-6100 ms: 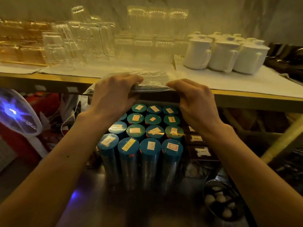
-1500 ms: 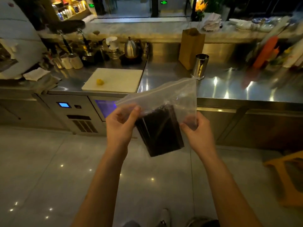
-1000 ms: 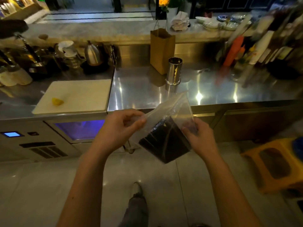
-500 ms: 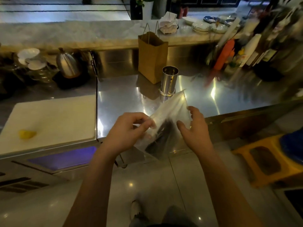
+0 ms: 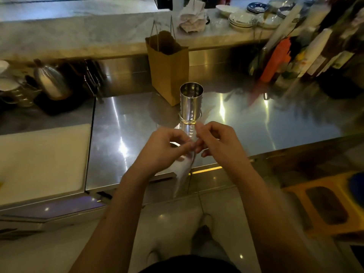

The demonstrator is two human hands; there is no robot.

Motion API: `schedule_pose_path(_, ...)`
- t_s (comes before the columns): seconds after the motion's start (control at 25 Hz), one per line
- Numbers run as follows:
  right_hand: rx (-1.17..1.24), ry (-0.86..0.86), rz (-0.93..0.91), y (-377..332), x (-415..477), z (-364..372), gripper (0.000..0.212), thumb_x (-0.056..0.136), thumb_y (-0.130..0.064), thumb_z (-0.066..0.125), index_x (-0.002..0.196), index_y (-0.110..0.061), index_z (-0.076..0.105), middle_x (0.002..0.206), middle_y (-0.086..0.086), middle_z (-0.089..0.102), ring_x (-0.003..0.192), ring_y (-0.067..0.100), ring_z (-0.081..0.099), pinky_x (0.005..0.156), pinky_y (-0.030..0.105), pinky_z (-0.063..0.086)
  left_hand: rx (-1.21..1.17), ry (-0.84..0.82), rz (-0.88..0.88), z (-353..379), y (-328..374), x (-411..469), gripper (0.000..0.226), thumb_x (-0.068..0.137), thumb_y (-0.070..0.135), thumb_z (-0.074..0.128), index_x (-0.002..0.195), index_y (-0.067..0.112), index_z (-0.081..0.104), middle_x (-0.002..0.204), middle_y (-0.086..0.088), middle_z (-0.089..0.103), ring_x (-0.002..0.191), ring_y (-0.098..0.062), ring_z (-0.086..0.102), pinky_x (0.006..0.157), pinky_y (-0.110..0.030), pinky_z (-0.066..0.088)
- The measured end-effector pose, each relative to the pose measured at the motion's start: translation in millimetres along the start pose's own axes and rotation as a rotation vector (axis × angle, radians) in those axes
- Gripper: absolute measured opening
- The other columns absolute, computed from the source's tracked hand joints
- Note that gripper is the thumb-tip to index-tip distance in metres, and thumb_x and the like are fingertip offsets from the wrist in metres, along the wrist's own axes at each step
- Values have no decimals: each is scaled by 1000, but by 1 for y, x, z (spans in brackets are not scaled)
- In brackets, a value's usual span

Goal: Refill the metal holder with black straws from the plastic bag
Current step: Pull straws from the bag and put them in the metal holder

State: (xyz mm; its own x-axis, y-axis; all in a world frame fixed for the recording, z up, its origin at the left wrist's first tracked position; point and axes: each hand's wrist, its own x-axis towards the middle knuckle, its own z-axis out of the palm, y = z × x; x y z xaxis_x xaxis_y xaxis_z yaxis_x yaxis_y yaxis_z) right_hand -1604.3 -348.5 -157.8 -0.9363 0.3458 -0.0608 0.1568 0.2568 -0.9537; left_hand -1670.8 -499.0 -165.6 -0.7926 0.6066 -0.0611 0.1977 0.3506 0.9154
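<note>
Both hands pinch the top of a plastic bag over the counter edge, in front of the metal holder.

The steel counter (image 5: pixel 246 123) spans the middle of the frame, with a white board (image 5: pixel 41 160) at left and a paper bag (image 5: pixel 167 64) standing at upper centre. The holder (image 5: pixel 191 104) stands upright just in front of the paper bag, right of its lower corner, its open top showing no straws. At frame centre the left hand (image 5: pixel 163 148) and right hand (image 5: pixel 218 143) meet, fingertips closed on the upper edge of the bag (image 5: pixel 182 172), which hangs down, blurred; straws inside cannot be made out.
</note>
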Motion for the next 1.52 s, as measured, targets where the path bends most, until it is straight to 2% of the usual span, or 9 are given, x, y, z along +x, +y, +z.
schedule_pose_path(0.24,-11,-77,112,31,74,-66,25,94,-38,58,83,-16,63,72,1,71,63,11,70,72,36,61,16,59,-105,50,27,79,10,85,17,71,87,7,72,82,-6,74,72,-13,73,66,-30,61)
schedule_pose_path(0.56,37,-191,195,60,130,-112,11,92,-23,60,88,-15,66,84,10,73,75,23,74,77,44,61,-13,44,-197,82,32,133,16,80,20,75,80,5,68,77,-6,73,73,-19,73,66,-33,61)
schedule_pose_path(0.68,14,-204,192,60,147,-113,9,92,-17,59,89,-11,65,85,11,72,74,23,73,73,38,62,-58,37,-234,82,30,146,27,86,27,67,83,1,64,80,-8,73,72,-22,74,65,-36,62)
schedule_pose_path(0.84,-3,-232,185,49,165,-99,11,95,-15,56,94,-6,63,86,11,72,70,20,74,67,32,61,-121,11,-277,58,21,158,29,95,28,55,86,1,62,87,-10,71,74,-20,74,59,-25,56)
schedule_pose_path(0.96,-41,-245,185,36,175,-91,8,96,-13,54,95,-8,59,82,12,72,66,20,74,63,31,60,-110,-63,-244,37,19,169,14,92,22,63,92,8,61,92,-13,70,76,-25,73,61,-28,57)
schedule_pose_path(1.04,-69,-265,188,26,182,-87,4,94,-10,54,97,-12,56,79,12,72,64,20,73,58,27,57,-109,-85,-229,23,20,178,20,88,12,68,106,12,59,96,-13,68,73,-25,73,59,-26,57)
schedule_pose_path(1.16,-112,-290,229,16,185,-79,19,92,-9,55,109,-16,50,79,10,71,64,19,73,58,26,57,-98,-158,-217,3,18,185,41,87,4,66,122,22,56,97,-10,66,70,-19,72,59,-23,56)
schedule_pose_path(1.28,-230,-258,249,16,184,-65,32,93,-14,55,122,-17,42,84,11,70,67,21,73,64,31,61,-36,-237,-182,-2,11,184,49,90,1,61,135,16,52,90,-1,66,67,-14,71,59,-20,56)
schedule_pose_path(1.52,-327,-197,221,15,191,-42,39,97,-23,53,134,-19,39,90,10,70,72,20,72,71,36,61,-52,-197,-147,-17,0,181,48,90,1,61,135,16,54,88,3,63,71,-19,71,64,-24,59)
